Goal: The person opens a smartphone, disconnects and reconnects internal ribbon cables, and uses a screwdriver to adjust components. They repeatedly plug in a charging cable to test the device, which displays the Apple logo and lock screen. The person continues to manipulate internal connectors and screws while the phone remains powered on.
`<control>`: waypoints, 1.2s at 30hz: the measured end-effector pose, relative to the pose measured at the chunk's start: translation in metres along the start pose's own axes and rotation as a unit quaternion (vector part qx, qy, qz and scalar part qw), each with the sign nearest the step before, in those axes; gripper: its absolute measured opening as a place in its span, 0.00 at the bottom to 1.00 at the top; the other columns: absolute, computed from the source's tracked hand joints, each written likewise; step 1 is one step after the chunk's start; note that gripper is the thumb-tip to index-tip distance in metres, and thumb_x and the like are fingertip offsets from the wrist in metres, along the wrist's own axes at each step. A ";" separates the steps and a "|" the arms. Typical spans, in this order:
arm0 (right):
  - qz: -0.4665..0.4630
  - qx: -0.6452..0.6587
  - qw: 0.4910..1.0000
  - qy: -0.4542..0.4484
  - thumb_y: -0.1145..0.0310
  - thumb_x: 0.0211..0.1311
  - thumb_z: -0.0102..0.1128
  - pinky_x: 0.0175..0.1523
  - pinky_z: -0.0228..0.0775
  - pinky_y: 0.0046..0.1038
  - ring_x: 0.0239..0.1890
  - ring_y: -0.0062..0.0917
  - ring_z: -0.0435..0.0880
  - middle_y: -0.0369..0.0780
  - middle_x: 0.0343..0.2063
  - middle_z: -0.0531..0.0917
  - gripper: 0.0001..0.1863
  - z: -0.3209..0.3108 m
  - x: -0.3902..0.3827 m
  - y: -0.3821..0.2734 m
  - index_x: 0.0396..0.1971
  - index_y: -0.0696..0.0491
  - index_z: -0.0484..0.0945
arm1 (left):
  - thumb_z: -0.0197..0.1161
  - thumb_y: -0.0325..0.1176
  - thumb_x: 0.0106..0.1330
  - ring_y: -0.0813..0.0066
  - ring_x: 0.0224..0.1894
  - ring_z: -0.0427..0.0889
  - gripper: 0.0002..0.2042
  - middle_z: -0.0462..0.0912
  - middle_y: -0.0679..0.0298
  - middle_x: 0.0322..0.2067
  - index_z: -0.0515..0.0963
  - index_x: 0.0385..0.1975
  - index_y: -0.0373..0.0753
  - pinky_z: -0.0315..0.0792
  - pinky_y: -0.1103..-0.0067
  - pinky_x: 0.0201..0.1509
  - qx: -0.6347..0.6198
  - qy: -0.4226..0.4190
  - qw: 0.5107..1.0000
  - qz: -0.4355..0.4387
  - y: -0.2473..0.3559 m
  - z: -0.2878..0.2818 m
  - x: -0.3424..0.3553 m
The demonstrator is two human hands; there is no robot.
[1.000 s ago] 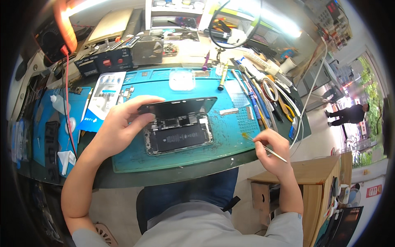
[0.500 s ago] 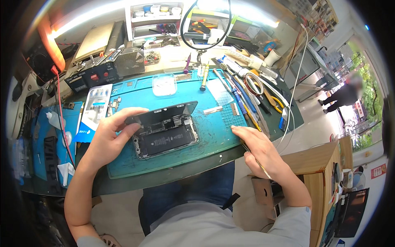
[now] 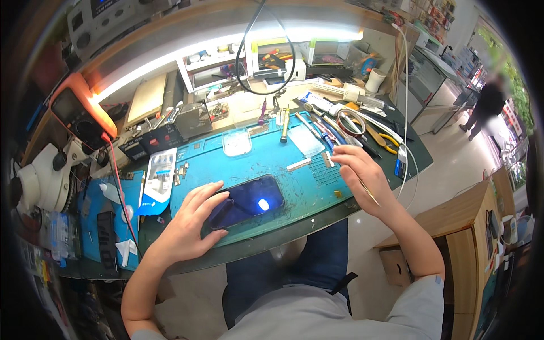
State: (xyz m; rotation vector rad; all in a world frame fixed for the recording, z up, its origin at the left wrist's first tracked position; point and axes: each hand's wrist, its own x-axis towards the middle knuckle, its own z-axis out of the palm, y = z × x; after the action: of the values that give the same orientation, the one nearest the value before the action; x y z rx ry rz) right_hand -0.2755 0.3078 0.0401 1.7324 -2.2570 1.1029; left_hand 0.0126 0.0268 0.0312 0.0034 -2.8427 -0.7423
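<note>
A dark phone (image 3: 252, 192) lies flat on the blue work mat (image 3: 294, 215), its screen down over the body, with a bright bluish spot on the glass. My left hand (image 3: 201, 218) rests over the phone's left end, fingers apart and touching it. My right hand (image 3: 362, 178) is raised at the mat's right side, holding a thin metal tool (image 3: 371, 195) slanting through the fingers; its upper end is hidden. Near the right fingertips are small pale strips (image 3: 297, 164) and a row of pens and hand tools (image 3: 328, 127). A clear plastic tray (image 3: 237, 142) sits behind the phone.
An orange multimeter (image 3: 79, 110), microscope (image 3: 39, 187) and power supply (image 3: 144, 141) stand at left. A black cable loop (image 3: 241, 62) hangs over the bench. A wooden cabinet (image 3: 464, 209) is at lower right. A person in dark clothes (image 3: 487, 99) stands in the aisle.
The phone's raised screen has come down flat, and my left fingers now lie on it. My right hand has moved up toward the tools, still holding the thin tool. The view has shifted.
</note>
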 end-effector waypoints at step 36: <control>-0.073 0.075 0.990 0.093 0.75 0.66 0.65 0.44 0.80 0.39 0.37 0.42 0.87 0.44 0.34 0.86 0.08 0.063 0.081 0.002 0.44 0.54 0.85 | 0.87 0.33 0.46 0.57 0.61 0.75 0.56 0.78 0.54 0.58 0.59 0.77 0.35 0.72 0.66 0.69 -0.044 0.030 0.999 0.001 -0.027 0.007 0.009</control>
State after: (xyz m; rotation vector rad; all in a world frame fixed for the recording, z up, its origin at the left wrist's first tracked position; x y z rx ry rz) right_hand -0.2840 0.2053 0.0316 1.7324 -1.9524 1.3684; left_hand 0.0012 0.0061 0.0143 0.0113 -2.7504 -0.8503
